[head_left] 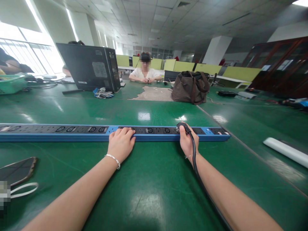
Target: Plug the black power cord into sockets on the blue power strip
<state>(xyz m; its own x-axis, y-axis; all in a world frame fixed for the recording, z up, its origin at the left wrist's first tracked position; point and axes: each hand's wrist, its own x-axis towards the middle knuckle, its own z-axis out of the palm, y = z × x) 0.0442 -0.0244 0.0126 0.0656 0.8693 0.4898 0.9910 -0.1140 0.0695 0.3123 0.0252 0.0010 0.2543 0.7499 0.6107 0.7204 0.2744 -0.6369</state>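
Note:
A long blue and black power strip [81, 138] lies across the green table, its row of sockets facing up. On its middle part rests my left hand [122, 141], fingers over the top face and thumb near the front edge, covering some sockets. My right hand [189, 141] is closed around a black plug [183, 125], held by the strip's right part with its prongs toward the left. I cannot tell whether the plug touches the strip. From it a thick black cable [199, 179] runs down along my right forearm.
A phone [19, 170] lies at the left. Farther back stand a black computer case [89, 67], gloves [103, 93], a green basket [12, 84] and a brown bag [190, 86]. A white bar-shaped object [286, 149] is at the right. Another person [145, 72] sits across the table.

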